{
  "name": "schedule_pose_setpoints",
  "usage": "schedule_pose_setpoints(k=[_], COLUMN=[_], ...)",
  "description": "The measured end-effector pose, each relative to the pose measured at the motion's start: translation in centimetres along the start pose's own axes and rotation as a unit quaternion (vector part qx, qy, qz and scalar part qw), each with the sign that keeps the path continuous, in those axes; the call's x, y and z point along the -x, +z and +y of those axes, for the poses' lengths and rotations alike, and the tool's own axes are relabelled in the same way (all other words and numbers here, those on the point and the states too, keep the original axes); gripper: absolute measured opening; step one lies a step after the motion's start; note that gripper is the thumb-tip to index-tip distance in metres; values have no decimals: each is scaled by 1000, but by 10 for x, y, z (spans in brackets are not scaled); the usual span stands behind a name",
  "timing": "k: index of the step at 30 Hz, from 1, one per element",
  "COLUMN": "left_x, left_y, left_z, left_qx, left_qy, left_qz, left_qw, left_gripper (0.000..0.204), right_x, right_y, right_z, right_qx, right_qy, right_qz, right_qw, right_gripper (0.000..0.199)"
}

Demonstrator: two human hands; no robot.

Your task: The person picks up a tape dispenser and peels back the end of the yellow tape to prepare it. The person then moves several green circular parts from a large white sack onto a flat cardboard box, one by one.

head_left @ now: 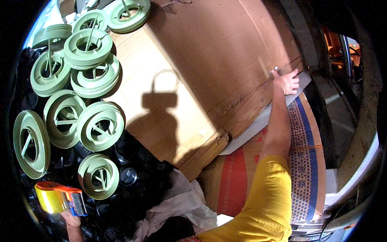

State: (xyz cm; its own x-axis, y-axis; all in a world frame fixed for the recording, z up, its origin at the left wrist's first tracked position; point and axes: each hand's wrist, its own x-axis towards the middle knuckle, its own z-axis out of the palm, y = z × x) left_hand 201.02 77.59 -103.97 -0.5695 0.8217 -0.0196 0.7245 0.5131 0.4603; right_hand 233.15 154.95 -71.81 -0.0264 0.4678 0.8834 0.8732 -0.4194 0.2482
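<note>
At the lower left, my left hand [71, 219] grips an orange tape dispenser [60, 197] loaded with a wide roll of yellowish tape. Its toothed cutting edge points to the right. My right arm, in a yellow sleeve, reaches out to the far right. There my right hand [287, 83] lies with spread fingers at the edge of a large brown cardboard sheet [217, 52]. The sheet has creases and torn spots, and the shadow of my head falls across it.
Several pale green threaded rings [88, 48] with inner spokes are piled along the left, over many black round parts [129, 176]. A printed carton [258, 177] with red and blue bands sits below my right arm. Dark machinery [342, 109] stands at the right.
</note>
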Motion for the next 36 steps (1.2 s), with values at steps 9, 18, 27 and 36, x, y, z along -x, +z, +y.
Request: schedule_pose_setpoints(k=[9,18,27,36], left_x=[-3,-6,-12,7], left_y=[-1,-3,2,6], left_z=[1,-2,-4,-16], left_qx=[-2,-3,34,45], left_qy=[14,33,20,-70], left_qz=[11,17,14,-42], left_qw=[1000,999,999,996], left_gripper=[57,59,61,54], right_x=[11,38,12,25], right_y=[27,35,63,36], right_z=[-14,-21,-7,-17], right_qx=[-3,-41,-142,-151], right_qy=[-215,-131,-149,-107], right_qz=[-102,-30,-228,-274], right_qw=[971,990,952,944], right_gripper=[19,21,77,106])
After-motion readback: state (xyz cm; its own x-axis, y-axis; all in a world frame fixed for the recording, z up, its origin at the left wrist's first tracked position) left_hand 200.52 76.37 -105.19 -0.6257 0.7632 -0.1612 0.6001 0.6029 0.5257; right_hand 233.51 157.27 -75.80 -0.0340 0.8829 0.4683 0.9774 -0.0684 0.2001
